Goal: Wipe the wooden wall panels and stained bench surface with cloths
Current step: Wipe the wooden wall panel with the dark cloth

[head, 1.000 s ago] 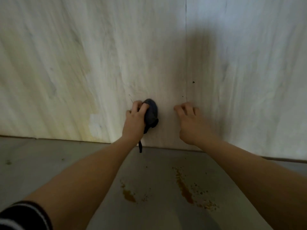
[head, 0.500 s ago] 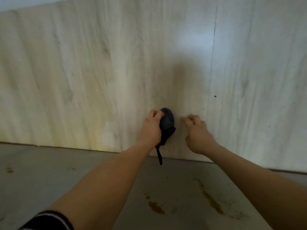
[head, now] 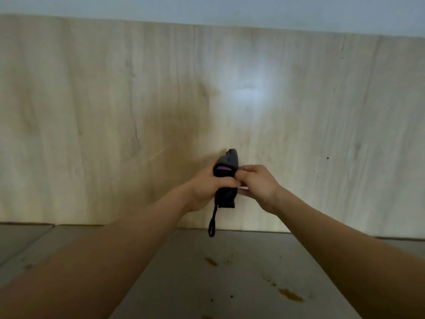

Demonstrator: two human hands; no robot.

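**Dark cloth held at the wall panel, centre frame**

Your left hand (head: pixel 208 187) grips a bunched dark grey fabric cloth (head: pixel 226 178); your right hand (head: pixel 258 183) pinches its edge from 3 o'clock. A black loop hangs from it at 6 o'clock, above the grey bench surface (head: pixel 230 272) with orange-brown stains (head: pixel 291 294). The pale wooden wall panel (head: pixel 115 111) spreads wide from 9 to 3 o'clock, its top edge at 12.
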